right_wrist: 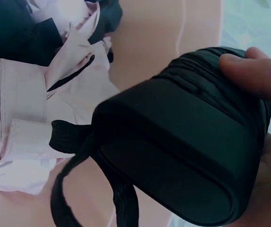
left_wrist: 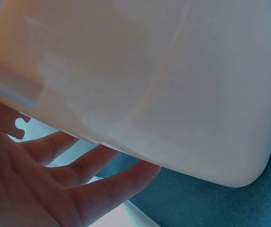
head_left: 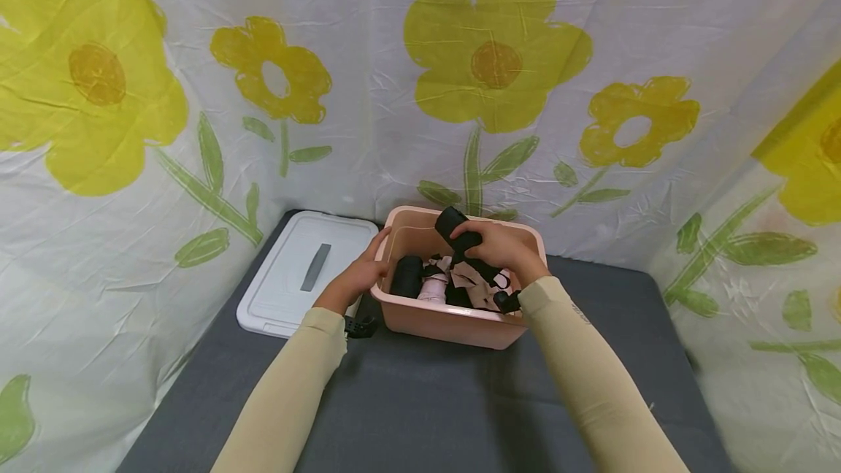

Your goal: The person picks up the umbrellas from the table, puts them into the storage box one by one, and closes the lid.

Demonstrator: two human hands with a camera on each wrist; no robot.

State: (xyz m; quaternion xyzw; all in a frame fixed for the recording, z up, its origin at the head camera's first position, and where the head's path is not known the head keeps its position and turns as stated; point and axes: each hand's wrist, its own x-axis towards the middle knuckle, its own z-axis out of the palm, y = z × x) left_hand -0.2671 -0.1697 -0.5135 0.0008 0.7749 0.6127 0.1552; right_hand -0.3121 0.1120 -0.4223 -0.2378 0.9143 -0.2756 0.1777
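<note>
Over the right half of a pink plastic bin [head_left: 447,325], my right hand [head_left: 504,243] grips a rounded black block [head_left: 450,222] with black strap wound around it. A loose strap loop [right_wrist: 60,189] hangs from its end in the right wrist view; the kind of object cannot be told. My left hand [head_left: 360,272] holds the bin's left side, thumb at the rim and fingers [left_wrist: 112,187] along the outer wall. Inside lie a black rolled bundle [head_left: 407,276], a pale pink roll [head_left: 434,289] and beige-pink straps [head_left: 478,289] mixed with black pieces.
A white lid [head_left: 276,290] with a grey handle [head_left: 316,267] lies left of the bin. Both are on a dark grey table [head_left: 420,407]. A white curtain [head_left: 368,93] with yellow flowers hangs right behind the bin and along both sides.
</note>
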